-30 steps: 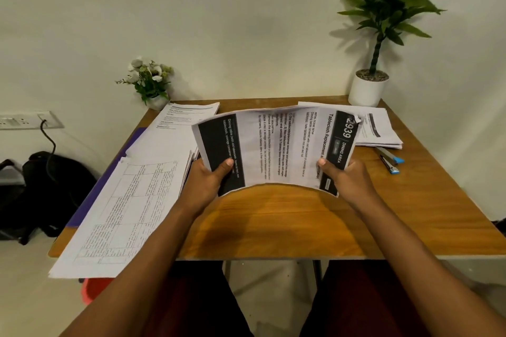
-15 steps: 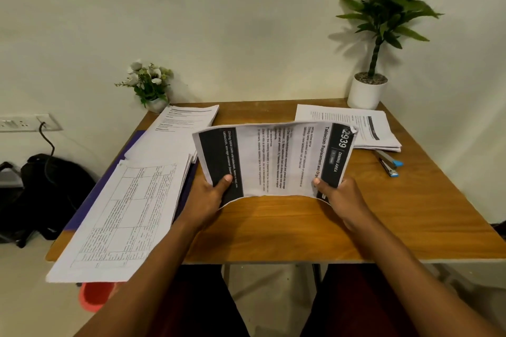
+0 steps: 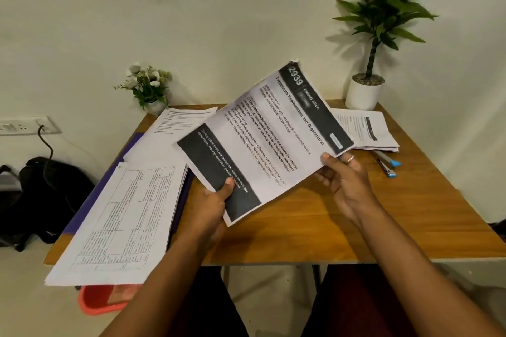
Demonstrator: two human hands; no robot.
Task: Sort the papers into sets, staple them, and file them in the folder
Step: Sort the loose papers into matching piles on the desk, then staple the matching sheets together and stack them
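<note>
My left hand [image 3: 212, 201] pinches the near dark end of the printed sheet [image 3: 262, 139], thumb on top over the black band and the fingers curled out of sight underneath. My right hand [image 3: 343, 180] is palm-up at the sheet's right edge, fingers loosely spread and cupped; the thumb tip touches the paper's edge, a ring shows on one finger, and I cannot tell whether it truly grips. Both forearms reach forward over the desk [image 3: 342, 227], and the sheet is tilted up off it, its far corner raised toward the wall.

The sheet is thin, slightly bowed white paper with a ragged far corner. A black band crosses each end; the far one carries "2939" in white, with a bold heading beside it and lines of small text between.

The desk is smooth, warm-toned wood. Left of my left hand lies a flat stack of table-printed pages [image 3: 120, 221], overhanging the near edge, on a purple folder [image 3: 90, 200], with another text stack [image 3: 175, 131] beyond it. Beyond my right hand sits a small paper pile [image 3: 367, 128], and just right of that hand a blue-tipped stapler [image 3: 387, 165].
</note>
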